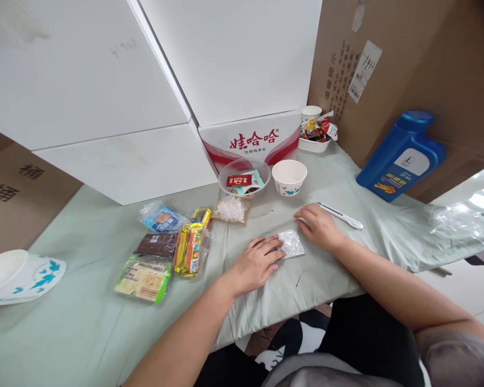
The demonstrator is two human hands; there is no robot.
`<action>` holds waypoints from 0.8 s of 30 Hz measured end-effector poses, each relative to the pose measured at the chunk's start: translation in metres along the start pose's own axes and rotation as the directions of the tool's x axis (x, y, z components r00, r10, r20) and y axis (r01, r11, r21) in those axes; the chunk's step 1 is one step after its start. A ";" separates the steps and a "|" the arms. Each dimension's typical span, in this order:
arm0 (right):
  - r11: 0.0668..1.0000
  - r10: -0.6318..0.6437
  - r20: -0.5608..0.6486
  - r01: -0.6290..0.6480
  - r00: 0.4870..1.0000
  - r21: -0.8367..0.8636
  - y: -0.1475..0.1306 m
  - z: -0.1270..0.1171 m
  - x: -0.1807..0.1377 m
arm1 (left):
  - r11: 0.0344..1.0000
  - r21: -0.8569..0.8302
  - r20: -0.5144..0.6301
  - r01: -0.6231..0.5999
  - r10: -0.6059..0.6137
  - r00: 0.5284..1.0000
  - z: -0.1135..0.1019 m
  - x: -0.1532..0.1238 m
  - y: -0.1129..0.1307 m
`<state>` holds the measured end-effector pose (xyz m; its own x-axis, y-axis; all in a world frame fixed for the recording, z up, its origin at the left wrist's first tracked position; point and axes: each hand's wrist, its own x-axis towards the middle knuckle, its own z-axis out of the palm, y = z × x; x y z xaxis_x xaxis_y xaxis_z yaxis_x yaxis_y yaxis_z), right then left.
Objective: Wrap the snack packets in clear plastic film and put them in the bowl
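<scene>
lying between left hand point(256, 262) and right hand point(318, 226), clear packet point(291, 243) touches both; fingers flat, unclenched.

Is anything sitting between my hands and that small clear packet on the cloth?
Nothing visible. The left hand already rests its fingertips on the near-left edge of the small clear packet, and the right hand lies against its far-right side. The white utility knife lies beyond the right hand, off to the side.
</scene>
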<state>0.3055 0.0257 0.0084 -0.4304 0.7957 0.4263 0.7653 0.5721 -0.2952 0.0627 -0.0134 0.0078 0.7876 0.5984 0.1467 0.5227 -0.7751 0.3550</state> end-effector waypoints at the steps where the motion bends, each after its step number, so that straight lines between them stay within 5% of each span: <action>1: 0.990 -0.116 0.014 0.115 0.993 0.077 -0.003 -0.001 -0.002 | 1.000 0.003 -0.004 -0.006 0.006 1.000 0.001 0.000 0.000; 4: 0.911 -0.364 0.130 0.324 0.922 0.253 -0.015 0.000 -0.006 | 0.999 0.023 -0.046 -0.038 0.039 0.998 0.002 -0.001 -0.001; 7: 0.903 -0.375 0.212 0.303 0.903 0.305 -0.020 0.001 -0.006 | 1.000 0.016 -0.212 -0.019 0.022 0.977 -0.002 -0.004 -0.003; 11: 0.892 -0.386 0.258 0.288 0.886 0.348 -0.016 -0.005 -0.005 | 0.972 0.101 -0.526 0.212 -0.129 0.841 -0.014 -0.007 -0.012; 14: 0.897 -0.388 0.253 0.301 0.886 0.323 -0.015 -0.004 -0.005 | 0.867 0.161 -0.610 0.472 -0.289 0.738 -0.017 -0.010 -0.030; 19: 0.926 -0.353 0.187 0.314 0.917 0.211 -0.023 0.009 -0.006 | 0.832 0.213 -0.526 0.512 -0.344 0.778 -0.005 -0.014 -0.057; 24: 0.922 -0.332 0.050 0.313 0.942 0.226 -0.022 -0.011 0.012 | 0.873 0.215 -0.599 0.438 -0.236 0.765 -0.013 -0.013 -0.045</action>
<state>0.2893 0.0205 0.0293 -0.6832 0.5695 0.4571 0.4629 0.8219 -0.3320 0.0249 0.0159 0.0018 0.2837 0.7626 0.5814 0.8715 -0.4580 0.1754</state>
